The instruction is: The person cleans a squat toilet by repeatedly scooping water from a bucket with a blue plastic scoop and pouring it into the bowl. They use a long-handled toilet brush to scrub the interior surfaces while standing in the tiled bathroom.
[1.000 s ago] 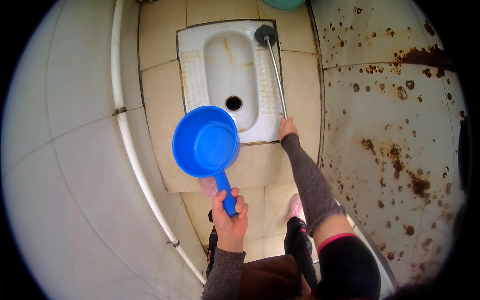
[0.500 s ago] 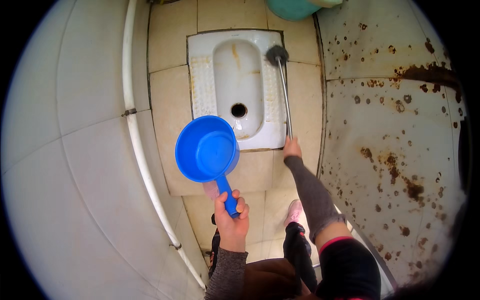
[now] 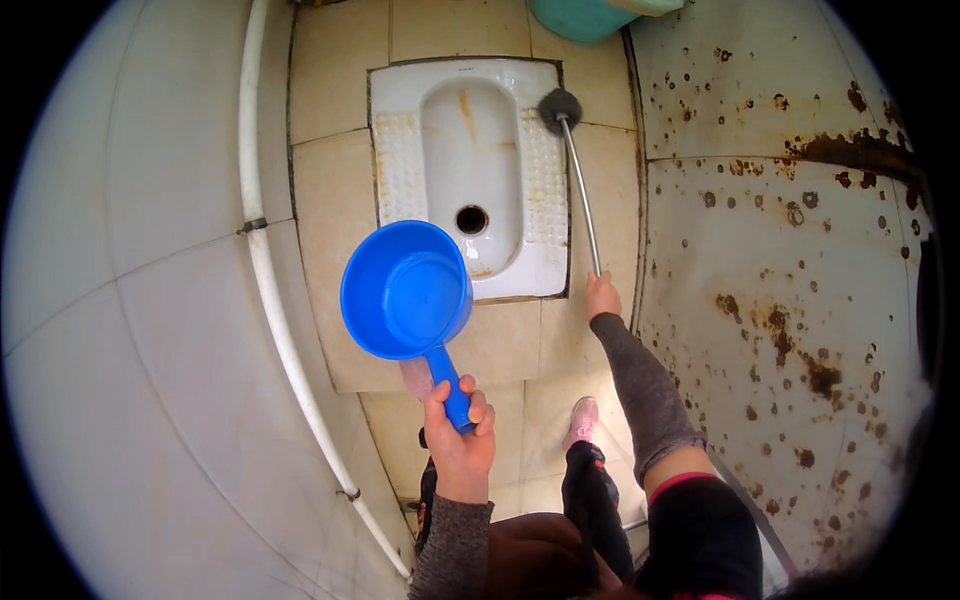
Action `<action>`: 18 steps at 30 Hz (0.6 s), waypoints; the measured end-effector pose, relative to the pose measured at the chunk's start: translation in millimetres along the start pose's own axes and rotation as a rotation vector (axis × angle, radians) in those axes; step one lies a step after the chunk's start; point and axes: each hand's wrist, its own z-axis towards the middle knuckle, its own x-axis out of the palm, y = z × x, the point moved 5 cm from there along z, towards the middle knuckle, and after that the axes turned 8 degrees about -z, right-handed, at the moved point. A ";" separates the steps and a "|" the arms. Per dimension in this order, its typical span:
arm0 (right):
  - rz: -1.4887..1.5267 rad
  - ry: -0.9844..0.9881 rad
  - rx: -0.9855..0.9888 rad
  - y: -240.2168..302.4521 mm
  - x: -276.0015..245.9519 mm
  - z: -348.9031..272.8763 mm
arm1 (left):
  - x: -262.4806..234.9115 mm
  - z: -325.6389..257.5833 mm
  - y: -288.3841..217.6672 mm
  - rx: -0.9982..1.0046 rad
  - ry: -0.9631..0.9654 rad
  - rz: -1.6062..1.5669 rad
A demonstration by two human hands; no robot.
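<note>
My left hand (image 3: 462,440) is closed around the handle of a blue plastic dipper (image 3: 408,290), whose bowl overlaps the near left corner of a white squat toilet (image 3: 545,275). No water can be made out in the bowl. With my right hand (image 3: 602,296) I grip the lower end of a long-handled toilet brush (image 3: 582,190) with a metal shaft. Its dark round head (image 3: 560,110) rests at the toilet's far right edge, by the ridged foot area. Yellow-brown stains mark the basin, and the dark drain hole (image 3: 471,220) shows near its close end.
Along the left wall (image 3: 180,330) runs a white pipe (image 3: 262,270). A teal bucket (image 3: 580,18) stands at the far right. The right wall (image 3: 720,250) carries rust-brown spots. Beige tiles (image 3: 335,190) surround the toilet; my pink shoe (image 3: 582,418) is on the lower floor.
My right hand has shifted to the right, tilting the brush shaft more. The brush head has moved only slightly. My left hand still holds the dipper in nearly the same place.
</note>
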 end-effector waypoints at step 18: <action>0.030 -0.061 -0.099 -73.5 -29.0 -84.4 | -5.6 -1.5 9.6 -0.021 0.010 -0.017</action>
